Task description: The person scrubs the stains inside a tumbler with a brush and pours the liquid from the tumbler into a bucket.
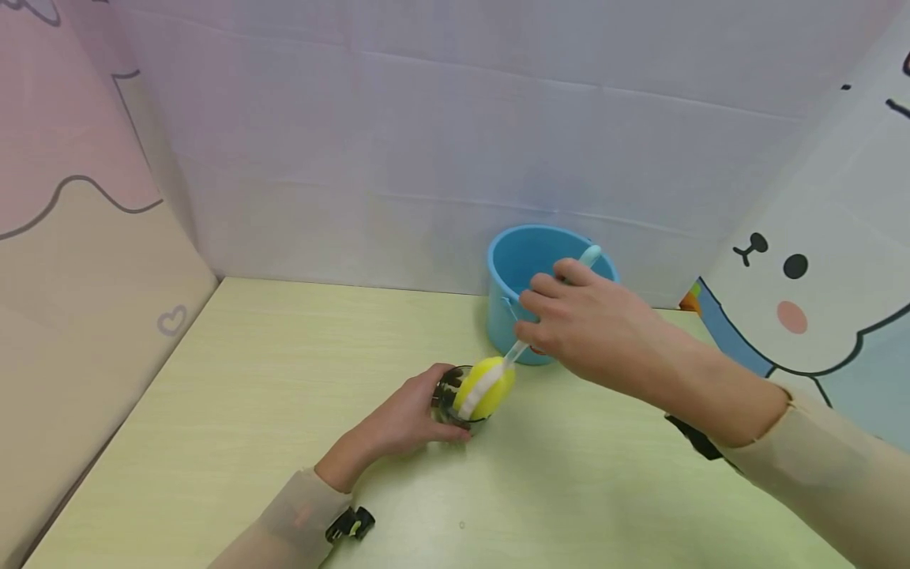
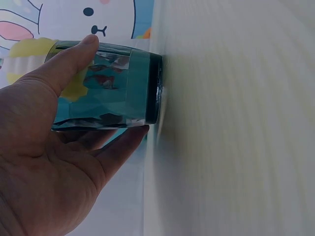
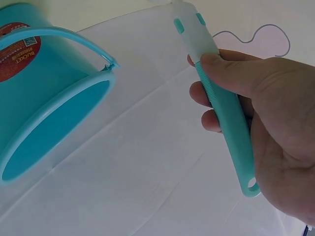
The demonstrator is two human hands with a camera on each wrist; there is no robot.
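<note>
A dark, see-through drinking glass [image 1: 442, 399] stands roughly upright, gripped round its side by my left hand [image 1: 408, 412]. Its base [image 2: 155, 88] is at or just above the tabletop; I cannot tell whether it touches. My right hand [image 1: 586, 325] holds a sponge bottle brush by its teal handle [image 3: 227, 123], thumb pressed along the grip. The brush slants down to the left. Its yellow and white sponge head [image 1: 486, 386] sits in the mouth of the glass, partly inside. Through the glass wall, the left wrist view shows the sponge's yellow lower end [image 2: 75, 88].
A blue bucket [image 1: 500, 328] stands behind the glass, near the back wall, partly covered by my right hand. Its handle [image 3: 74, 35] hangs at one side. The pale wood-look table [image 1: 284, 356] is bounded by printed cloth walls at left, back and right.
</note>
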